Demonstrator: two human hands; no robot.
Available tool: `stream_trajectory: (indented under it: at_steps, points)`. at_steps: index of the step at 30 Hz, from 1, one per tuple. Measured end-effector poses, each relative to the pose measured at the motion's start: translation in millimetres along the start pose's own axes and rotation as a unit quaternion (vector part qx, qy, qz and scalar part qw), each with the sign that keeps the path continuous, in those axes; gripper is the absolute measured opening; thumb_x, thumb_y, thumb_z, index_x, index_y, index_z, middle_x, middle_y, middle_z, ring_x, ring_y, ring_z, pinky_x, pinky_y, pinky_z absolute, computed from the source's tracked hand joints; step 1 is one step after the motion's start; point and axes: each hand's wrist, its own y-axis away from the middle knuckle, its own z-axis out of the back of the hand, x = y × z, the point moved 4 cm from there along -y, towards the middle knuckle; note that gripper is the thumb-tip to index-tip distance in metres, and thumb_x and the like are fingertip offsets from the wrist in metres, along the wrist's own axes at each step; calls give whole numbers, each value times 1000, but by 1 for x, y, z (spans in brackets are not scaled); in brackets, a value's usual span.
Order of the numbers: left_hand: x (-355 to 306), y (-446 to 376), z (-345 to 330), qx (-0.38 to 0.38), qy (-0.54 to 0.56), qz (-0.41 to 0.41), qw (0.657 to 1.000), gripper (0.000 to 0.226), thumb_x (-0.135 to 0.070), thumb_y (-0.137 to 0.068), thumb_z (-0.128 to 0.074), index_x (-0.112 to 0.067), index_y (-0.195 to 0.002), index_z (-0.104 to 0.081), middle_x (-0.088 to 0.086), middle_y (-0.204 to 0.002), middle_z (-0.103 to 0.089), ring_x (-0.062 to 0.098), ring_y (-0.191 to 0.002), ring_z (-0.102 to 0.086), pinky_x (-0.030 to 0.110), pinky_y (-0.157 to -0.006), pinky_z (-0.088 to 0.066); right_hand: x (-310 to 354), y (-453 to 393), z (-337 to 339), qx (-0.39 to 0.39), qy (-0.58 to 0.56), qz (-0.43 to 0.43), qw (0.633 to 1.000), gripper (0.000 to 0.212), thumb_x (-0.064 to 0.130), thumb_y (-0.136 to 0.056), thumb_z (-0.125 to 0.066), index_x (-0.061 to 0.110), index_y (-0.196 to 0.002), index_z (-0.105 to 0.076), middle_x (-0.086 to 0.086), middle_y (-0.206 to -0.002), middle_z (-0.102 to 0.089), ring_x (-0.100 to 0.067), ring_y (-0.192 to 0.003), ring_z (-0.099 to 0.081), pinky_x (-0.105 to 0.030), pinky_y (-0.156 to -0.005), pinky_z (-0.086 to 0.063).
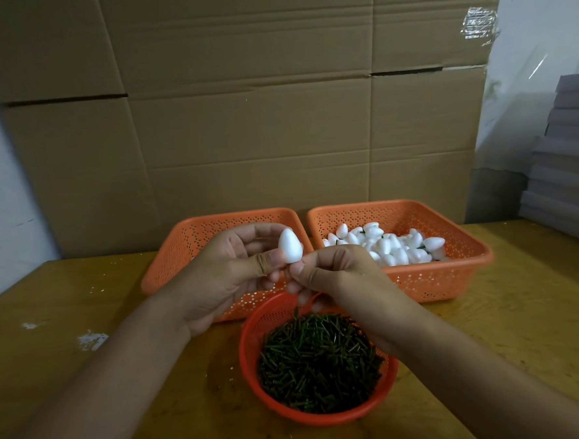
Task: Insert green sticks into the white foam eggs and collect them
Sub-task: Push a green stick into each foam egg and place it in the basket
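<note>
My left hand [230, 270] pinches a white foam egg [290, 245] between thumb and fingers, point up, above the baskets. My right hand [332, 271] meets the egg's lower end with pinched fingertips; a thin green stick [296, 312] hangs below its fingers. Whatever it pinches at the egg's base is hidden. A round red basket [247, 354] full of green sticks [318, 360] sits on the table below my hands. The right orange basket [447, 277] holds several white eggs [390, 247], some with green stems.
The left orange basket [194, 238] is largely covered by my left hand; its contents are hidden. A cardboard wall [240, 103] stands behind the baskets. A stack of grey sheets [563, 175] sits at the right. White foam crumbs [91, 340] lie on the wooden table.
</note>
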Motion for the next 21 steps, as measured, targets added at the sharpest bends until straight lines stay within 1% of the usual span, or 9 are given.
stream_trajectory:
  at_steps: [4, 6, 8, 10, 12, 13, 15, 18, 21]
  points:
    - [1, -2, 3, -22, 13, -1, 1000, 34, -22, -70, -87, -22, -103, -75, 3, -91, -74, 9, -66, -61, 20, -61, -53, 0, -1, 3, -31, -5, 1, 1000, 17, 17, -96, -64, 8, -86, -74, 3, -68, -70, -3, -58, -60, -16, -53, -47]
    - [2, -2, 5, -33, 5, 0, 999, 34, -21, -74, -84, -20, -106, -73, 5, -94, -74, 9, -68, -62, 21, -62, -54, 0, -2, 6, -53, 9, 11, 998, 19, 17, -95, -65, 4, -86, -74, 2, -64, -68, -3, -54, -58, -16, -51, -47]
    - [3, -3, 5, -43, -8, 6, 999, 40, -24, -75, -81, -19, -113, -70, 7, -100, -74, 10, -71, -63, 21, -63, -54, 2, -3, 9, -72, 24, 22, 997, 21, 16, -95, -65, 2, -83, -74, -1, -63, -66, -5, -54, -57, -18, -51, -47]
    - [3, -4, 8, -72, -32, 16, 997, 46, -33, -75, -79, -21, -118, -67, 8, -106, -75, 10, -75, -65, 22, -63, -54, 2, -5, 13, -85, 25, 17, 996, 25, 18, -95, -64, 9, -74, -74, -3, -62, -65, -11, -56, -56, -20, -52, -46]
    - [1, -6, 18, -129, -41, 18, 991, 37, -33, -83, -73, -22, -117, -67, 5, -109, -75, 10, -74, -67, 22, -60, -53, 1, -7, 22, -113, 4, -10, 994, 32, 23, -95, -64, 16, -65, -72, -6, -63, -64, -15, -56, -55, -22, -50, -44]
    - [-1, -6, 24, -158, -33, 15, 987, 28, -28, -90, -69, -21, -117, -66, 4, -109, -75, 10, -72, -67, 22, -58, -53, 0, -8, 29, -133, -16, -27, 991, 31, 25, -95, -64, 16, -67, -71, -6, -63, -63, -14, -54, -54, -22, -48, -43]
    - [-5, -7, 38, -206, -17, 12, 978, 19, -16, -98, -61, -19, -116, -66, 3, -106, -74, 10, -68, -66, 22, -57, -53, -2, -11, 44, -177, -60, -58, 981, 21, 27, -95, -64, 13, -80, -69, 0, -61, -63, -8, -48, -52, -19, -42, -40]
    - [-8, -6, 54, -254, -20, 14, 967, 19, -10, -98, -60, -20, -113, -65, 2, -105, -73, 8, -66, -64, 21, -56, -52, -6, -14, 66, -232, -122, -85, 961, 21, 28, -94, -66, 7, -91, -68, 6, -55, -62, -6, -42, -53, -19, -38, -41]
    - [-8, -6, 66, -283, -41, 11, 958, 18, -10, -98, -60, -22, -110, -65, 3, -108, -70, 7, -66, -64, 22, -57, -51, -10, -16, 86, -269, -128, -94, 950, 22, 26, -96, -62, 5, -96, -70, 3, -62, -63, -6, -44, -53, -21, -40, -40]
